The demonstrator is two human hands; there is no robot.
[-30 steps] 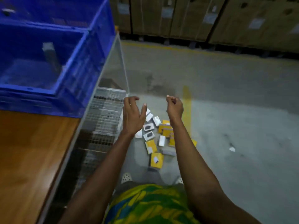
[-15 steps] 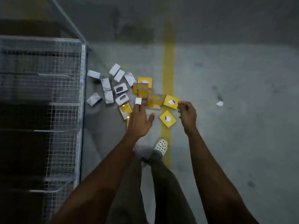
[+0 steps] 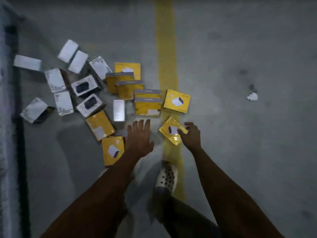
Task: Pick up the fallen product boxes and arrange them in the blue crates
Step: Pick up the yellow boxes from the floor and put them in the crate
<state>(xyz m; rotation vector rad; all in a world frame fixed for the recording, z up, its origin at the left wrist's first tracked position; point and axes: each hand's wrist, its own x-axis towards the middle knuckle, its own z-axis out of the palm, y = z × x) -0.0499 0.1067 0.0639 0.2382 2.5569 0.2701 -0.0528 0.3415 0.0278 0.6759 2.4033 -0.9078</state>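
the person's right hand [image 3: 191,136] is curling its fingers onto a tilted yellow box [image 3: 172,131] on the yellow floor line [image 3: 166,66], while the left hand [image 3: 139,138] is hovering spread open beside the scattered white boxes [image 3: 80,88] on the concrete.

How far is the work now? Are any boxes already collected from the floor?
Done: nothing visible; no crate is in view. In hand: the right hand is touching a tilted yellow box lying on the yellow floor line, fingers around its edge, not yet lifted. The left hand is open and empty above the floor. Left: the white boxes and other yellow boxes lie scattered.
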